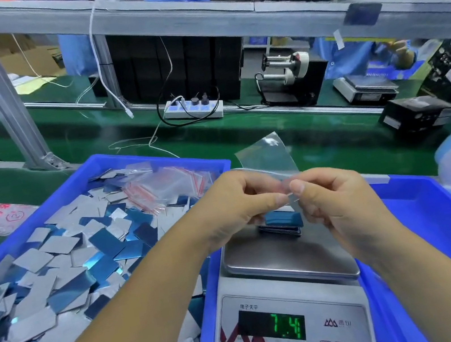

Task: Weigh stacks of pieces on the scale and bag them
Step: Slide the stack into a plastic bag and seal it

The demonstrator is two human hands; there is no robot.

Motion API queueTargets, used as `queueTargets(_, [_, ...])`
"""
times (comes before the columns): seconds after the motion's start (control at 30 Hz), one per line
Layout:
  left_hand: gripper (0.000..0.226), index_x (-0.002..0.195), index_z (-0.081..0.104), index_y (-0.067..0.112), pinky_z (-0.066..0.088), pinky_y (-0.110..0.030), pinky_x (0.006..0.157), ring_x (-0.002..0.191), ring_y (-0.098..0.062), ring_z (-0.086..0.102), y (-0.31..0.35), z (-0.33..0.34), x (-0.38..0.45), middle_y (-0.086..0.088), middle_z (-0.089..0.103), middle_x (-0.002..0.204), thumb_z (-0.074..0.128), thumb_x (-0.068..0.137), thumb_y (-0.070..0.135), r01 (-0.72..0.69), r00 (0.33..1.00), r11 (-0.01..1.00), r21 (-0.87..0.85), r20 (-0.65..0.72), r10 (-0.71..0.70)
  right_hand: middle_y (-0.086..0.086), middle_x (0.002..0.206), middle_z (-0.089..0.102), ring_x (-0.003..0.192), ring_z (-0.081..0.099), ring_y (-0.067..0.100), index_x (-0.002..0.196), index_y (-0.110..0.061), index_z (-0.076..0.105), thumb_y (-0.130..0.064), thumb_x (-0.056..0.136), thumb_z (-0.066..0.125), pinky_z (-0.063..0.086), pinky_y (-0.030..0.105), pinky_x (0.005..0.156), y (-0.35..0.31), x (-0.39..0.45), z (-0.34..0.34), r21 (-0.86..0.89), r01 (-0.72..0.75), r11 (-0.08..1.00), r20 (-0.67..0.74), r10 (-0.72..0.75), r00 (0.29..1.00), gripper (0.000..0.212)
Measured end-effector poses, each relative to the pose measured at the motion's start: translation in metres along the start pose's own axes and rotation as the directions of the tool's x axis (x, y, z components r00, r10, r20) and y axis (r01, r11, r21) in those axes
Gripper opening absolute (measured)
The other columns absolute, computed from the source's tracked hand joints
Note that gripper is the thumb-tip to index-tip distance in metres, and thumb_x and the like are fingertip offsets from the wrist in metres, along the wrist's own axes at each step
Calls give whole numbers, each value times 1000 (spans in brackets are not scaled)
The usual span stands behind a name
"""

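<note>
- Bright, even light from overhead; colours are strong and shadows soft.
- A faint shadow lies under the hands (pixel 288 199) on the scale's steel pan (pixel 289 258).
- Glare streaks the glossy green surface (pixel 87 134) and glints off the blue pieces (pixel 90 262) in the left bin.
- The green display digits (pixel 286 326) glow slightly smeared.
- Wide-angle distortion bends the aluminium shelf rail (pixel 192 18) and the frame's edges.
- The far background is soft.

My only view is head-mounted, looking forward and down, close above the scale (pixel 289 285); beyond the scale it reaches the green belt (pixel 92 133), and left of it a blue bin (pixel 76 180).
</note>
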State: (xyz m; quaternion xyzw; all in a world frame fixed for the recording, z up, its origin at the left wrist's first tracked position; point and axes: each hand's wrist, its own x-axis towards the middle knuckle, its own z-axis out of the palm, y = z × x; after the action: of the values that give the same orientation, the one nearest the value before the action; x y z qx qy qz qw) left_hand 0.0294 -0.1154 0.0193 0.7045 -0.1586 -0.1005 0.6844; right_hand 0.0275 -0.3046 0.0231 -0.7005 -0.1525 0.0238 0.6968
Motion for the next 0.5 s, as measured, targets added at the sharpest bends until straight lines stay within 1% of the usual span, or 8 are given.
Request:
queueTargets(0.13, [4, 74, 79, 28, 43, -16, 52, 56, -2, 52, 2, -3, -3, 11, 62, 63, 76, 76, 26, 5, 1000, 998, 59, -21, -4, -2, 69, 61, 53, 45, 11, 93, -25, 74, -18, 77, 70, 37, 21, 48, 1, 1, -1, 36, 17, 999, -22, -17, 1000, 18])
queueTargets(0.2, [19, 60, 70, 23, 36, -14, 46, 48, -4, 43, 4, -6, -1, 9, 52, 54, 79, 77, 22, 0, 995, 999, 54, -102, 6, -2, 71, 65, 53, 47, 10, 91, -28, 73, -18, 81, 67, 38, 19, 48, 1, 2, -3, 7, 21, 1000, -56, -20, 998, 16])
queueTargets(0.23, [32, 53, 61, 21, 31, -14, 42, 44, -7, 35, 4, -8, 0, 7, 46, 50, 81, 78, 20, 4, 987, 1000, 12, -158, -2, -4, 72, 68, 54, 50, 9, 90, -30, 73, -18, 84, 66, 39, 18, 49, 2, 3, -5, -72, 19, 997, -86, -25, 996, 15])
queueTargets(0.27, [42, 49, 51, 22, 26, -16, 40, 44, -11, 27, 4, -12, 1, 5, 40, 48, 82, 77, 22, 7, 979, 999, -39, -205, -15, -6, 74, 69, 56, 53, 6, 88, -31, 73, -18, 88, 66, 40, 15, 51, 4, 6, -8, -218, 10, 976, -114, -36, 993, 15])
queueTargets(0.33, [45, 47, 42, 23, 18, -18, 42, 53, -17, 19, 6, -19, 0, 5, 35, 46, 79, 70, 34, 5, 972, 996, -89, -234, -26, -13, 75, 70, 62, 56, 0, 82, -32, 72, -24, 91, 67, 41, 12, 57, 10, 13, -13, -561, -32, 827, -102, -30, 994, 13])
queueTargets(0.37, [45, 46, 42, 24, 17, -20, 43, 55, -18, 21, 6, -20, -1, 6, 36, 45, 78, 69, 37, 10, 975, 996, -86, -222, -29, -16, 75, 69, 63, 56, -1, 80, -32, 71, -29, 90, 67, 41, 13, 58, 12, 16, -15, -671, -55, 739, -75, 6, 997, 12])
queueTargets(0.43, [45, 44, 48, 23, 17, -21, 44, 54, -16, 26, 4, -21, -1, 9, 40, 46, 75, 78, 34, 17, 981, 996, -85, -193, -33, -16, 71, 68, 61, 56, -2, 79, -33, 71, -43, 88, 67, 41, 19, 60, 14, 21, -16, -749, -101, 655, -32, 117, 993, 14])
queueTargets(0.5, [39, 52, 61, 23, 20, -18, 42, 51, -10, 31, 1, -21, -1, 9, 47, 52, 71, 90, 22, 28, 986, 995, -93, -161, -43, -9, 68, 70, 57, 55, -1, 81, -34, 72, -58, 81, 66, 42, 23, 60, 11, 26, -17, -740, -156, 655, 2, 233, 972, 25])
